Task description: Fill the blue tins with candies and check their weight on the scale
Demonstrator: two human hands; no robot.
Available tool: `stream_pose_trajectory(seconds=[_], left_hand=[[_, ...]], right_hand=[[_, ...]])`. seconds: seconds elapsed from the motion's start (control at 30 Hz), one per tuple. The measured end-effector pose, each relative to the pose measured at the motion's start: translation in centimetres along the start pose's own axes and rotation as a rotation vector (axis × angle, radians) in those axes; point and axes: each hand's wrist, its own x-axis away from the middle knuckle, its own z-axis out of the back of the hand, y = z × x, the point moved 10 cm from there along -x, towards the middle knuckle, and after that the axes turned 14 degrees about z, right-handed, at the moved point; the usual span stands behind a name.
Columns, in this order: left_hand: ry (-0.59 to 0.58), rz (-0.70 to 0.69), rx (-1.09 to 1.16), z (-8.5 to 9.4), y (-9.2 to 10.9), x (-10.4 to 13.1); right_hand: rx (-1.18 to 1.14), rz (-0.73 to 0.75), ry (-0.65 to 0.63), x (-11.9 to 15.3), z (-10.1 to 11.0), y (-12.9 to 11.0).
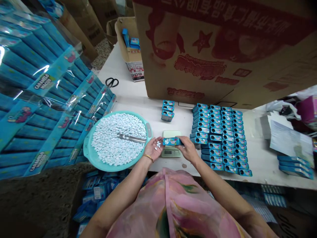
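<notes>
My left hand [154, 149] is palm up and cupped, with several small white candies [158, 144] lying in it. Between thumb and fingers, my right hand [188, 148] grips a small blue candy box [170, 141], tilted on its side with one end towards my left palm. Both are over a pale green kitchen scale [171, 153], whose display faces me. Left of my hands sits a turquoise basin [86, 148] full of white candies [116, 150]. A metal scoop [133, 138] lies on top of them.
Rows of upright blue boxes [215, 135] with dark openings stand right of the scale. Three more boxes [167, 110] are behind it. A large carton [198, 66] blocks the back. Stacked display packs [49, 96] rise at left, near black-handled scissors [112, 82].
</notes>
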Motion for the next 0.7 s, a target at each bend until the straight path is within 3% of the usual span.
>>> stream_pose_trajectory(seconds=[0.17,0.3,0.37,0.47,0.53,0.6,0.7], left_hand=[[0.015,-0.022,0.005,1.3,1.4,1.6],[0.039,-0.035,-0.017,3.0,2.0,3.1],[0.059,-0.027,-0.02,3.9,1.5,3.6],[0.069,0.011,-0.015,4.9,0.1,4.0],[0.068,0.053,-0.006,5.5,-1.2,4.1],[0.067,0.099,-0.003,6.3,-2.3,4.1],[0.06,0.149,-0.02,7.6,-3.3,4.3]], right_hand=[[-0.378,-0.217,0.132,1.2,-3.2,6.0],[-0.366,-0.223,0.101,1.9,-3.8,7.1],[-0.208,-0.153,0.087,2.2,-2.5,5.4],[0.075,0.013,0.054,1.8,-1.6,-0.1],[0.13,0.19,-0.112,1.0,-4.3,-4.8],[0.145,0.359,-0.361,0.6,-8.8,-8.8],[0.19,0.446,-0.582,0.8,-13.7,-11.3]])
